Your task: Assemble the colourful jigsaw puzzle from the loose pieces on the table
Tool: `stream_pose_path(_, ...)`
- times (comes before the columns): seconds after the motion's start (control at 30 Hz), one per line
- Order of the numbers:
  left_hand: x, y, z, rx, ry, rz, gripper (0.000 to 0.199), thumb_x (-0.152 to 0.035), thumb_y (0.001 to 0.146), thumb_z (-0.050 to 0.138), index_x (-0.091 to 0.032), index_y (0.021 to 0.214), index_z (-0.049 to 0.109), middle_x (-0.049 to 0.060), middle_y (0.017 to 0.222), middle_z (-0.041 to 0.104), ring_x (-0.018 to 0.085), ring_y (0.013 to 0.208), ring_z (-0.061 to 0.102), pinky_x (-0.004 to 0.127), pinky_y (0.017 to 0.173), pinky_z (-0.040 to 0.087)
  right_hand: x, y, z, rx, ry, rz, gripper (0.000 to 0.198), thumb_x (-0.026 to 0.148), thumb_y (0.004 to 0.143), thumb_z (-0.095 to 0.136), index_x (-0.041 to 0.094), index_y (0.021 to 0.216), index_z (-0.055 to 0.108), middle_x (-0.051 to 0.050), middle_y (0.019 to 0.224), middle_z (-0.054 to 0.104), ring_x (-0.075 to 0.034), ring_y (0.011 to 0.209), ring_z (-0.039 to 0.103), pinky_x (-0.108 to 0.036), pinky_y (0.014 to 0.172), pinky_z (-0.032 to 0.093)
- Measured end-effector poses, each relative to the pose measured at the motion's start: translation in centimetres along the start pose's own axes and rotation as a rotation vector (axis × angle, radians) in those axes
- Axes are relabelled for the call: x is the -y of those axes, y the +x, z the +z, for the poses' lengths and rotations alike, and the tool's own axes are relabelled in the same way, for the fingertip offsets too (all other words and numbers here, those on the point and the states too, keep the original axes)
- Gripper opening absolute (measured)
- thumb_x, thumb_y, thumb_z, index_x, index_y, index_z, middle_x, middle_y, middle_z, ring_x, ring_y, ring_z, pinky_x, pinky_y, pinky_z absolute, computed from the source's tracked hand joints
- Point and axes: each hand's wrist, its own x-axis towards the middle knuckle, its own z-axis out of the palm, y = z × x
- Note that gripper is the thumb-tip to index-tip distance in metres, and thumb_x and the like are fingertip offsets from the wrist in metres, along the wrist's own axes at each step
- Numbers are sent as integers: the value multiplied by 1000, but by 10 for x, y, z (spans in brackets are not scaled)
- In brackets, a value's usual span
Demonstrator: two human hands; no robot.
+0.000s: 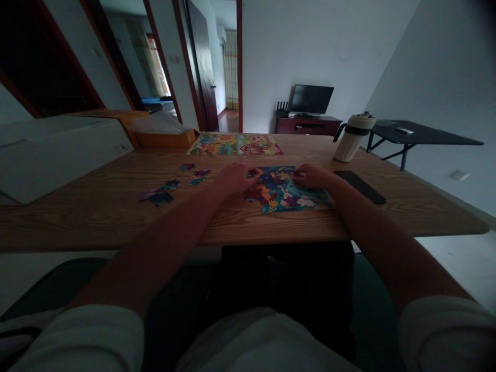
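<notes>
A partly joined jigsaw puzzle (287, 196) lies near the table's front edge, showing rabbits and other animals on teal and blue. My left hand (238, 178) is at its upper left edge, fingers bent together; what they hold, if anything, is too dim to make out. Over the puzzle's upper right part, my right hand (312, 176) has its fingertips pinched at a small purplish puzzle piece (297, 174). Its palm side is hidden. Loose puzzle pieces (160, 198) lie left of my left forearm, with a further cluster of pieces (199, 176) and a reddish-blue piece (187, 166) beyond.
A colourful picture sheet (236, 144) lies at the table's far side. White box (58, 155) and orange box (166, 139) stand at the left. A black phone (360, 186) and a cream flask (353, 138) are on the right. A black folding table (426, 135) stands beyond.
</notes>
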Motion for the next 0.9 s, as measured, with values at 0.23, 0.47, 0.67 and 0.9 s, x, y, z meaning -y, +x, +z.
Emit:
stream_pose_path(0.23, 0, -1, 2, 6, -32, 18, 32, -41, 89, 63, -21, 109, 77, 9, 99, 75, 25, 88, 67, 36, 79, 49, 1, 0, 1, 47, 55, -6, 36, 40, 91, 59, 22, 118, 76, -14, 118, 72, -31, 105, 67, -42, 95, 50)
stream_pose_path(0.47, 14, 11, -27, -321, -154, 90, 26, -28, 89, 59, -16, 107, 74, 8, 99, 74, 18, 78, 64, 32, 77, 51, -19, -2, -7, -288, 324, 203, 43, 27, 91, 52, 17, 130, 65, -14, 118, 71, -25, 96, 68, -38, 89, 52)
stream_pose_path(0.67, 26, 2, -118, -526, -124, -9, 28, -32, 94, 57, -11, 104, 73, 8, 90, 72, 14, 72, 58, 28, 72, 47, -34, -1, -5, -323, 323, 241, 40, 21, 84, 59, 14, 123, 68, -13, 108, 74, -24, 90, 68, -37, 85, 53)
stream_pose_path(0.9, 124, -75, -143, 253, 70, -264, 40, -44, 82, 66, -19, 112, 74, 6, 107, 77, 17, 85, 66, 25, 76, 43, -33, -1, -4, -273, 329, 241, 41, 25, 86, 61, 17, 125, 66, -12, 110, 73, -24, 86, 69, -40, 84, 54)
